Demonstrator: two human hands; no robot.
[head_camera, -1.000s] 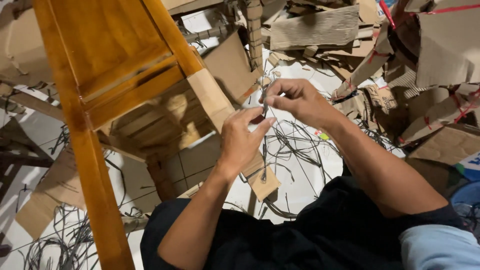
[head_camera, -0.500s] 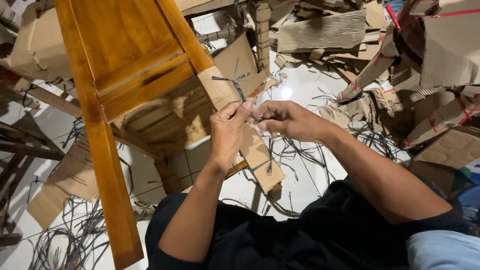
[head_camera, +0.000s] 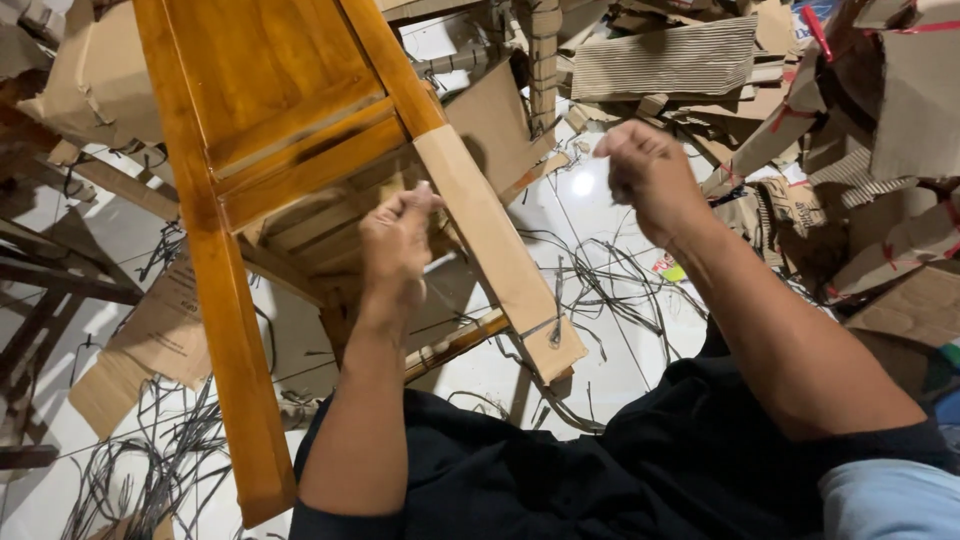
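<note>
While both hands hang over the chair, this is the head view:
left hand (head_camera: 398, 232): fingers curled into a fist just beside the cardboard-wrapped leg (head_camera: 497, 250) — too small to tell what it pinches
right hand (head_camera: 645, 172): fist closed too, up over the floor (head_camera: 590, 200), apart from the left
wooden chair (head_camera: 260, 110): tipped over, leg slanting down-right
floor: black strap offcuts (head_camera: 610, 285) and cardboard scraps (head_camera: 660, 55) everywhere

Glossy white tiled floor (head_camera: 590, 190) under lamp glare; heaps of torn cardboard (head_camera: 660, 60); scattered dark strapping offcuts (head_camera: 150, 470)
</note>
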